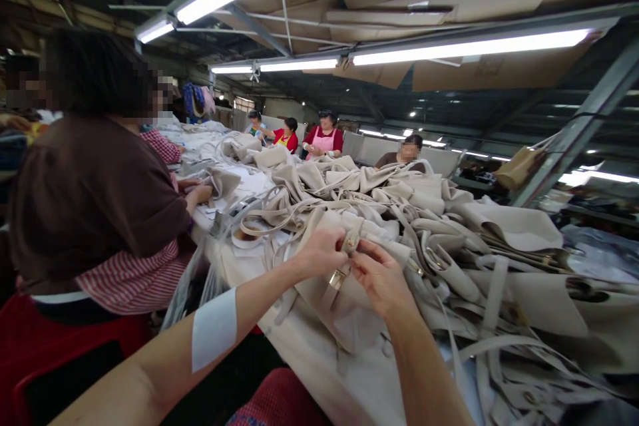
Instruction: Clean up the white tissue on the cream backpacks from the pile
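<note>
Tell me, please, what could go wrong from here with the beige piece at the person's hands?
The left hand and right hand meet closely at a short strap, so fingers may slip or get pinched.
The gold clasp lies against the beige piece and might scratch it.
Loose straps tangle in the pile nearby; one could snag.

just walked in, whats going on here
The left hand and right hand meet at a beige strap, just above a gold-coloured buckle; their exact grip is partly hidden. A heap of beige pieces spreads beyond and to the right. On the left, a co-worker in brown handles another beige piece.
</note>
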Available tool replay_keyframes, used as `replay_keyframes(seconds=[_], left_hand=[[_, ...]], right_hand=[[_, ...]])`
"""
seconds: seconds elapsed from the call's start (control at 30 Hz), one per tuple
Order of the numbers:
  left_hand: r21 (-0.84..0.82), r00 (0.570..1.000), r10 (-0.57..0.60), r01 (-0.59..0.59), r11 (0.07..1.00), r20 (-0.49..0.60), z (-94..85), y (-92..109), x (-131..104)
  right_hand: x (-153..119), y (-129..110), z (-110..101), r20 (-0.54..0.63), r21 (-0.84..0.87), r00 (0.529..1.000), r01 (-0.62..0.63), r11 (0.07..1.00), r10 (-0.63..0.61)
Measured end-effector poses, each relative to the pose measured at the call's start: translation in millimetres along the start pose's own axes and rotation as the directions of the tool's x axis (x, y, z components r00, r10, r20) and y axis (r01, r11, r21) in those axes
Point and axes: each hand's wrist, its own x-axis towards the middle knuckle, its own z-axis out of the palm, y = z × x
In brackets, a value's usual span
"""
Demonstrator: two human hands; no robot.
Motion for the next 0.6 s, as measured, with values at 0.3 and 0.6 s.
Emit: replay_keyframes(seconds=[0.3, 0.6], left_hand=[[-0.421, 0.961, -0.249, 0.277, 0.864, 0.123, 10.5, -8, -4], [-0.676, 0.836, -0.341, 0.549, 0.492, 0.43, 5.9, -14, -9]], right_hand=[[-14, 1, 1, 0.024, -0.126, 1.0, 0.002, 0.992, 0.001], [-9, 7, 0, -0.006, -0.213, 0.987, 0.154, 0.965, -0.159]])
